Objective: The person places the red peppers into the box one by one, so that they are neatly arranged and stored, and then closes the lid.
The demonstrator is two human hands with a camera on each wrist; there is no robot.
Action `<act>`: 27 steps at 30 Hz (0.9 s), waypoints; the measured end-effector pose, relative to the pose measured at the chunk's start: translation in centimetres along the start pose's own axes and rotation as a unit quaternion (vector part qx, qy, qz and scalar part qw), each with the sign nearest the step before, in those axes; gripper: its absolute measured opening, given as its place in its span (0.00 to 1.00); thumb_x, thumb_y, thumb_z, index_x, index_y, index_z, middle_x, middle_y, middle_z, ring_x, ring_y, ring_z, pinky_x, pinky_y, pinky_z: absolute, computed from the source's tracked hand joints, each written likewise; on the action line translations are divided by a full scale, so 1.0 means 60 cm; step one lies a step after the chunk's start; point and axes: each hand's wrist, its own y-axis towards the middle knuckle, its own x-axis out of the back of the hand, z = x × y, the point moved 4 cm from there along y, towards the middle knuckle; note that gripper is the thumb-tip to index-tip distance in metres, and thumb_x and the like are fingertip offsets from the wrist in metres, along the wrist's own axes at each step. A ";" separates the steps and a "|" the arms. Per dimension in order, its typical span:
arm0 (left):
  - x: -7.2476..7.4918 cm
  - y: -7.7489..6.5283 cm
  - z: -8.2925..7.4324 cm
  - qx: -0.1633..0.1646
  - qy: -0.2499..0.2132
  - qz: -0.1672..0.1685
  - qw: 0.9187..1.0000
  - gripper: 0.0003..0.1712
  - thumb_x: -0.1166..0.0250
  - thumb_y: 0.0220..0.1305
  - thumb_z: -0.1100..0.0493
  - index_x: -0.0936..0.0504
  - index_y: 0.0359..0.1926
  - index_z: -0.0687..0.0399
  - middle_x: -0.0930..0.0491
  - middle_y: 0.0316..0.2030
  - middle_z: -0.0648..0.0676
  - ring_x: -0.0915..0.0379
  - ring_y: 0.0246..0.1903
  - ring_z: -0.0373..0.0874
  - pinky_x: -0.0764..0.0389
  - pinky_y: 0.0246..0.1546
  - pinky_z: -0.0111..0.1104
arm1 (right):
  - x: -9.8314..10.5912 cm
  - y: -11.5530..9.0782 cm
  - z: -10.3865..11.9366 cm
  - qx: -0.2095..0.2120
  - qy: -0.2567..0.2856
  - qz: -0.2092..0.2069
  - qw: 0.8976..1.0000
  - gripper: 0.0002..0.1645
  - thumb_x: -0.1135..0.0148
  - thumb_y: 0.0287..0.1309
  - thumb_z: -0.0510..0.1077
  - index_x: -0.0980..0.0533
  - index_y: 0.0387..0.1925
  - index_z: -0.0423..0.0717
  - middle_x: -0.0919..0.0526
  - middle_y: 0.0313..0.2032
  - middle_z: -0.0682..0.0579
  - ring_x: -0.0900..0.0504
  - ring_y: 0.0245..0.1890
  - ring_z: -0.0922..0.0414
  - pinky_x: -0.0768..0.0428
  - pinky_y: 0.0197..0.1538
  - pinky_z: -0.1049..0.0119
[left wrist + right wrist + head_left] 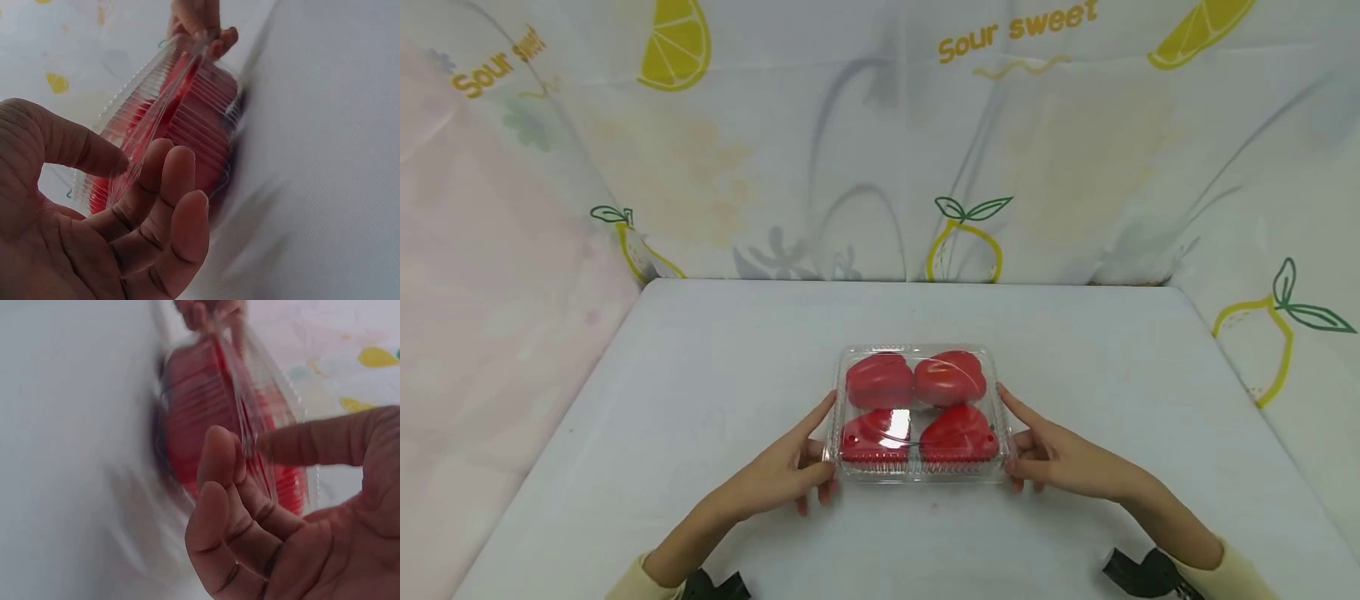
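A clear plastic clamshell box (917, 478) is in the middle of the head view, its lid down. Several glossy, lobed red pieces (950, 379), like bell peppers or waxy fruit, lie inside in two rows. My left hand (778, 471) pinches the box's left rim between thumb and fingers. On the opposite side, my right hand (1063, 458) pinches the right rim the same way. Both wrist views show the thumb and index finger at the rim, with the other fingers loosely bent below. Whether the box's underside touches the table cannot be told.
A white-covered table (737, 333) lies under the box. Behind it hangs a pale curtain (865, 125) printed with lemons and lettering, and it continues along both sides. Dark wrist devices (1142, 573) show near the front edge.
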 end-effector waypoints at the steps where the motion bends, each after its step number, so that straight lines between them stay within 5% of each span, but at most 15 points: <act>1: 0.002 0.000 0.002 0.000 -0.016 0.009 1.000 0.50 0.43 0.68 0.65 0.63 0.79 0.40 0.19 0.29 0.59 0.21 0.27 0.50 0.18 0.20 0.40 | 0.000 0.000 -0.001 -0.004 0.020 0.003 1.000 0.54 0.43 0.66 0.39 0.69 0.78 0.52 0.20 0.34 0.41 0.19 0.34 0.47 0.19 0.34 0.62; 6: 0.007 0.001 0.009 -0.008 -0.066 0.042 0.997 0.50 0.42 0.70 0.64 0.64 0.79 0.38 0.18 0.32 0.63 0.20 0.27 0.49 0.18 0.20 0.37 | 0.000 0.000 -0.003 -0.009 0.053 0.003 0.999 0.54 0.43 0.67 0.39 0.69 0.78 0.53 0.18 0.32 0.38 0.17 0.31 0.47 0.19 0.32 0.62; 12: 0.009 0.001 0.013 -0.020 -0.069 0.044 0.996 0.50 0.42 0.70 0.65 0.64 0.79 0.39 0.19 0.32 0.64 0.24 0.23 0.46 0.18 0.22 0.35 | -0.002 0.001 -0.004 0.015 0.057 -0.012 0.998 0.55 0.41 0.65 0.35 0.66 0.78 0.49 0.20 0.29 0.33 0.21 0.24 0.47 0.21 0.28 0.67; 20: 0.010 0.001 0.018 -0.021 -0.099 0.058 0.993 0.51 0.42 0.70 0.66 0.65 0.79 0.38 0.20 0.31 0.65 0.21 0.31 0.58 0.15 0.29 0.44 | -0.003 0.000 -0.004 0.044 0.085 -0.007 0.995 0.55 0.42 0.65 0.33 0.68 0.78 0.47 0.19 0.30 0.32 0.23 0.22 0.52 0.23 0.27 0.69; 27: 0.014 0.004 0.010 -0.010 -0.041 0.048 0.998 0.50 0.41 0.71 0.62 0.65 0.79 0.37 0.18 0.31 0.62 0.22 0.32 0.59 0.16 0.29 0.41 | -0.002 -0.005 -0.008 0.031 0.065 -0.019 0.997 0.54 0.42 0.66 0.35 0.66 0.78 0.51 0.16 0.33 0.36 0.22 0.24 0.50 0.22 0.29 0.69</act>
